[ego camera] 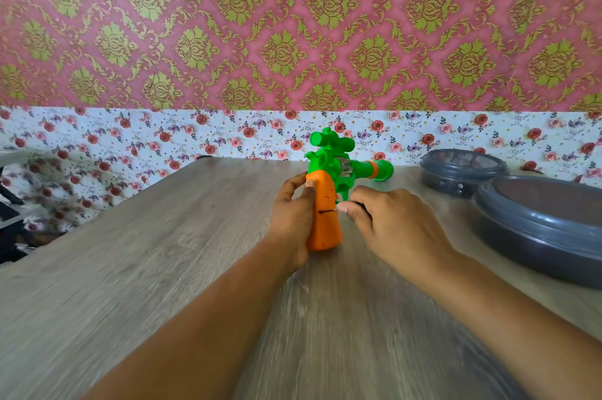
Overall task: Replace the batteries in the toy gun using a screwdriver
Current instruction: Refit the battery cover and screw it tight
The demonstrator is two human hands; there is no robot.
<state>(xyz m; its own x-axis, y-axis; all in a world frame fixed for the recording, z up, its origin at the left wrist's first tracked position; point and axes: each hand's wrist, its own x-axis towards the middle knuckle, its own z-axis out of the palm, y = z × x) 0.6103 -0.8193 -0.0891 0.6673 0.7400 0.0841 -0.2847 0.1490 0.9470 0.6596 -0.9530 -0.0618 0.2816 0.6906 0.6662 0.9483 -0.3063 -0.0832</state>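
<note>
Green-and-orange plastic toy gun [338,171] at table [163,269] centre, barrel toward 3 o'clock — left hand [291,220] gripping orange handle. Right hand [391,223] pinching thin dark screwdriver [329,211] against handle. 2 grey lidded containers [540,223] at 3 o'clock.

Both bare forearms reached forward. The left hand [292,217] curled round the gun's grip [324,217], thumb on top. The right hand [389,223] pinched a thin screwdriver [329,211] against it.

Smooth plastic toy gun [338,171], matt wood-grain table [163,269], glossy grey plastic containers [547,223]
</note>
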